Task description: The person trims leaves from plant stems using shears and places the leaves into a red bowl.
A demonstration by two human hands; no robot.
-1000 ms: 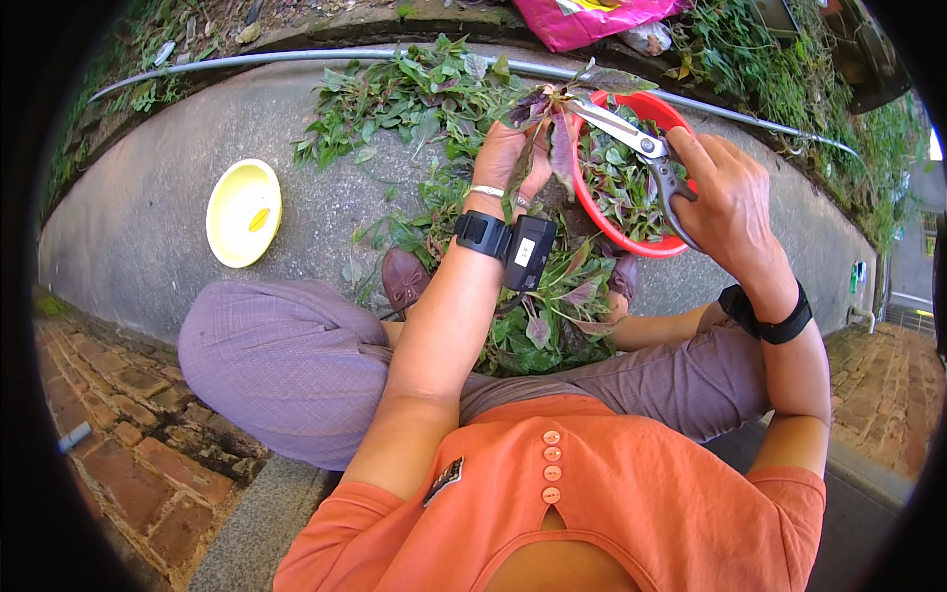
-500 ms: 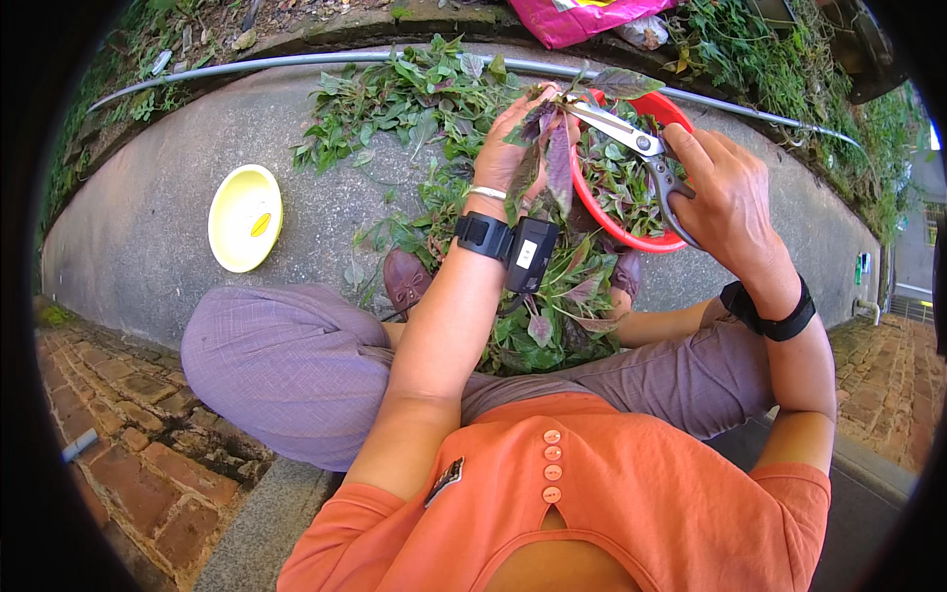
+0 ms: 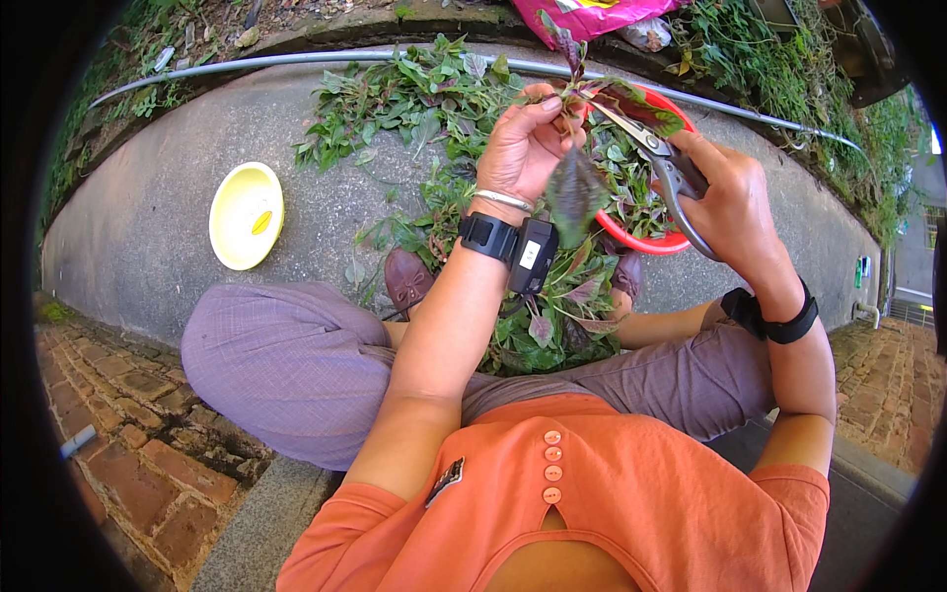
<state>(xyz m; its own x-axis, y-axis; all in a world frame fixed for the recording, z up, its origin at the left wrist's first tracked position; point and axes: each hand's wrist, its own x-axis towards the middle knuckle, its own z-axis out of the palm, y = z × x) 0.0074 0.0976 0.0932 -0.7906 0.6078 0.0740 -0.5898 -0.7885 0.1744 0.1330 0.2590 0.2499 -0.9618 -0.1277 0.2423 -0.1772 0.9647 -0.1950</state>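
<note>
My left hand [image 3: 525, 148] is closed on the stem of a leafy sprig [image 3: 580, 185] with purple-green leaves. One leaf hangs below the fingers and others stick up and to the right. In my right hand [image 3: 730, 192] is a pair of scissors [image 3: 667, 164] with dark grey handles. Their blades point up and left, at the sprig's stem just beside my left fingers. Below the blades stands a red basin [image 3: 673, 243] holding many cut leaves [image 3: 631, 187].
A heap of leafy stems [image 3: 414, 104] lies on the concrete beyond my left hand, and more greens [image 3: 552, 331] lie between my shoes. A yellow bowl [image 3: 237, 242] with a yellow leaf sits at left. A grey pipe [image 3: 296, 61] and a pink bag [image 3: 612, 15] are at the far side.
The sprig has turned in my left hand: one leaf now hangs lower and another top points up. My right hand and the scissors have shifted slightly down and right.
</note>
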